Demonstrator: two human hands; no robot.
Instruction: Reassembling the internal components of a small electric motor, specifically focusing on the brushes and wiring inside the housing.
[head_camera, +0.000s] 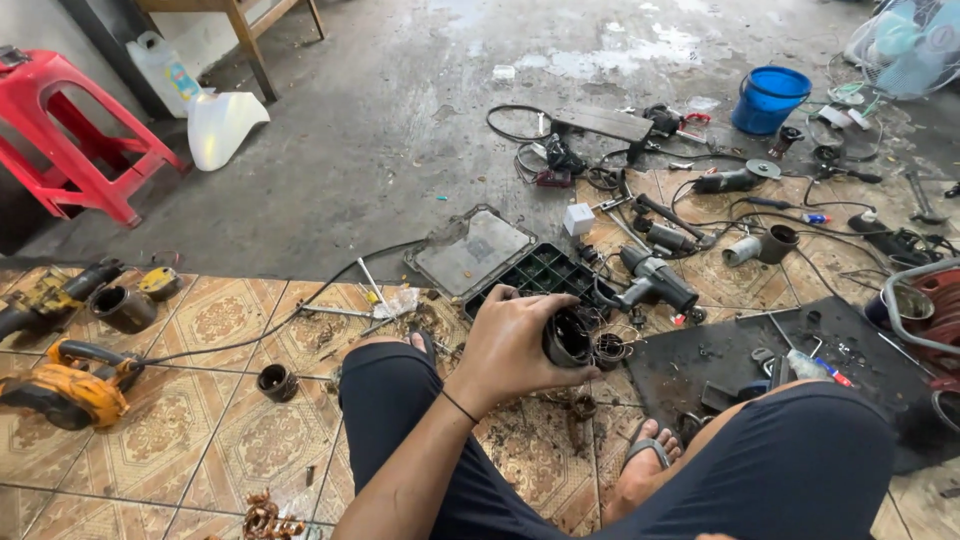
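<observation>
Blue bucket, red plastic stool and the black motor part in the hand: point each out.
Blue bucket (768, 102): head view, on its outer side wall.
Red plastic stool (45, 85): head view, on the seat top.
Black motor part (568, 338): head view, on its dark round end, held by the left hand (510, 345).

The one head camera looks down and forward from the seated person, near over the knees, facing the patterned tiled floor (200, 420) and the far grey concrete.

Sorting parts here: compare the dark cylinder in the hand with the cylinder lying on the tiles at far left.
The held cylinder is off the floor, gripped by the left hand; the floor cylinder lies loose beside a dark power tool. The held one has wires at its mouth; the other shows none. Both are dark, hollow, round.
</observation>
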